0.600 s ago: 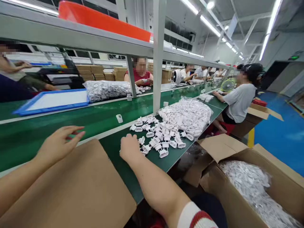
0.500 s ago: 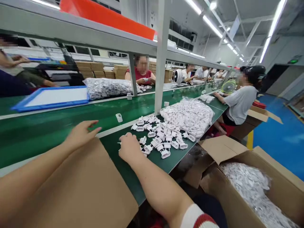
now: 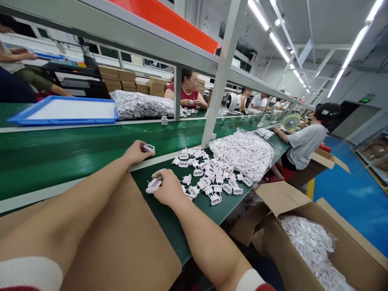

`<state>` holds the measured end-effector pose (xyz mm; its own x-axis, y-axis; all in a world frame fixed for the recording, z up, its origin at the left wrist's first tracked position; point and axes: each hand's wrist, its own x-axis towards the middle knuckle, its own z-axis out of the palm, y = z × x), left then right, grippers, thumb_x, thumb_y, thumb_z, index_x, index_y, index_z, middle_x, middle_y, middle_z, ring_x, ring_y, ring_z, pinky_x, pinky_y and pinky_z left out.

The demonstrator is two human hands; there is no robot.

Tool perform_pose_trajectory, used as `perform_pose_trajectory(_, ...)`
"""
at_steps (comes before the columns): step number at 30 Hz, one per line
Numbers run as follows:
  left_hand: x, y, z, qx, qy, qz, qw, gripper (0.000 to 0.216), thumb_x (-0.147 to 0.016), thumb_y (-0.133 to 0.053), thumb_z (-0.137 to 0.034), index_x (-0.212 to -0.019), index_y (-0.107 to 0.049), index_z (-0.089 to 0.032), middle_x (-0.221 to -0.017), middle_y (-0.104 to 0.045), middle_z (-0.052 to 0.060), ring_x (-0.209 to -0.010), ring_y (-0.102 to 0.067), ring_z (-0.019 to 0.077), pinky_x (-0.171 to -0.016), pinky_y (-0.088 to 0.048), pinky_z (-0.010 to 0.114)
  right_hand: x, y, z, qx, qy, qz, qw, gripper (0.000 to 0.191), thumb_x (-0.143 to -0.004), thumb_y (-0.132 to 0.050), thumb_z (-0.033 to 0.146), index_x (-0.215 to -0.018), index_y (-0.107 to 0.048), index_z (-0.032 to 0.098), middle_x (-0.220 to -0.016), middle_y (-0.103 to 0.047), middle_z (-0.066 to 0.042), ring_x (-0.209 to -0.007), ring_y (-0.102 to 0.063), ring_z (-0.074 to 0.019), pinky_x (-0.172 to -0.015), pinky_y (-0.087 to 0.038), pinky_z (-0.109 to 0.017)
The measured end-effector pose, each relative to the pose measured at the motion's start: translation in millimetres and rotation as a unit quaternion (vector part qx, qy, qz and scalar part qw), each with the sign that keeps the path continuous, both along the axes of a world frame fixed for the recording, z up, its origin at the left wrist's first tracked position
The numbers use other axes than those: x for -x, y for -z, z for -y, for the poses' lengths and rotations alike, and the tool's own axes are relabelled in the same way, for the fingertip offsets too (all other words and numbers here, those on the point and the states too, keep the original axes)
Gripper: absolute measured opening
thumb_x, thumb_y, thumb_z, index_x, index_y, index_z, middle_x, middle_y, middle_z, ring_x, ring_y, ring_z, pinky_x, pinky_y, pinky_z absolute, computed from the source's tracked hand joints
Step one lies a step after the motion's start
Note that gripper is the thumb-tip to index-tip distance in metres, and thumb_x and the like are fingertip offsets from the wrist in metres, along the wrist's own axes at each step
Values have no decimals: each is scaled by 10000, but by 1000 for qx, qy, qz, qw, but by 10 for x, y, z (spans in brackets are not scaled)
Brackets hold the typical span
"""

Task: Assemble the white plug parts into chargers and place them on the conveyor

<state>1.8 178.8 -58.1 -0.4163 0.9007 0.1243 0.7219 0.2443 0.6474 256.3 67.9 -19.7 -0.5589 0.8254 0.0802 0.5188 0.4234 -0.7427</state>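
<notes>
A small white block point(image 3: 149, 149) lies at the near edge of the green conveyor belt point(image 3: 60, 153), its long axis running roughly left to right, and is touched by the fingertips of the left hand point(image 3: 136, 152), whose fingers are loosely curled around its near end. A white plug piece point(image 3: 153, 185) is pinched in the right hand point(image 3: 168, 186), its long axis pointing left. Since the earlier frame, the left hand has been stretched forward from above the cardboard sheet point(image 3: 121, 234) to the block
</notes>
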Motion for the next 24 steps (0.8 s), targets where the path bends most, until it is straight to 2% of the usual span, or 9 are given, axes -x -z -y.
perform_pose_trajectory(4, -96, -47, 91, -22, -24, -44, 998, 478, -750, -785, -391, -1095, -582, -129, -1120, -662, 127, -1089, -647, 324, -884, -531, 359, 11, 40, -8, -11, -13, 28, 999, 317, -744, -783, 125, -1036, -782, 251, -1157, -649, -50, -944, -687, -213, -884, -557, -325)
perform_pose_trajectory(7, -197, -147, 259, -37, -23, -60, 997, 470, -802, -739, -412, -1124, -586, -105, -1151, -651, 134, -1110, -626, 328, -910, -517, 364, 21, 61, -13, -25, -17, 18, 999, 231, -754, -790, 153, -959, -795, 258, -1078, -701, -35, -935, -683, -217, -840, -542, -310)
perform_pose_trajectory(10, -297, -208, 579, -51, 13, -50, 997, 519, -822, -711, -474, -1186, -603, -119, -1159, -671, 110, -1069, -647, 304, -895, -512, 352, 50, 89, -76, -14, 32, -55, 998, 238, -737, -805, 160, -959, -788, 246, -1027, -751, -26, -926, -689, -216, -843, -536, -309)
perform_pose_trajectory(12, -372, -204, 906, -61, 32, -18, 997, 582, -782, -721, -549, -1185, -623, -141, -1125, -692, 98, -1011, -666, 303, -849, -524, 357, 83, 106, -146, 32, 59, -136, 989, 247, -714, -808, 142, -946, -778, 221, -975, -769, -26, -892, -697, -206, -839, -537, -302)
perform_pose_trajectory(15, -551, -151, 1527, -74, 55, 43, 995, 611, -731, -739, -620, -1131, -640, -170, -1046, -722, 84, -951, -684, 308, -802, -549, 369, 136, 112, -216, 167, 54, -256, 950, 214, -706, -775, 109, -904, -763, 190, -886, -766, -11, -793, -687, -166, -755, -530, -260)
perform_pose_trajectory(17, -728, -112, 1941, -88, 92, 68, 990, 563, -765, -732, -614, -1127, -651, -190, -1063, -733, 84, -988, -692, 312, -852, -566, 392, 161, 97, -213, 268, 38, -292, 917, 185, -714, -763, 122, -890, -758, 182, -823, -746, 1, -704, -649, -134, -649, -492, -229)
perform_pose_trajectory(19, -918, -82, 2275, -106, 122, 69, 984, 519, -815, -716, -562, -1190, -660, -208, -1160, -728, 104, -1087, -680, 327, -971, -551, 444, 176, 67, -179, 352, 6, -301, 886, 192, -703, -785, 141, -887, -749, 179, -787, -729, 6, -654, -617, -108, -578, -445, -200)
perform_pose_trajectory(22, -1141, -48, 2562, -106, 128, 57, 984, 598, -824, -703, -465, -1364, -615, -223, -1314, -687, 137, -1226, -626, 357, -1110, -474, 525, 181, 13, -104, 411, -66, -299, 858, 250, -669, -853, 184, -887, -731, 181, -794, -729, 3, -663, -610, -94, -579, -454, -183)
perform_pose_trajectory(24, -1226, -19, 2629, -107, 97, 70, 987, 721, -778, -746, -467, -1430, -570, -217, -1354, -664, 149, -1257, -605, 373, -1111, -473, 549, 179, -8, -51, 407, -93, -288, 862, 286, -657, -890, 241, -878, -721, 181, -788, -727, -1, -686, -619, -101, -617, -485, -194)
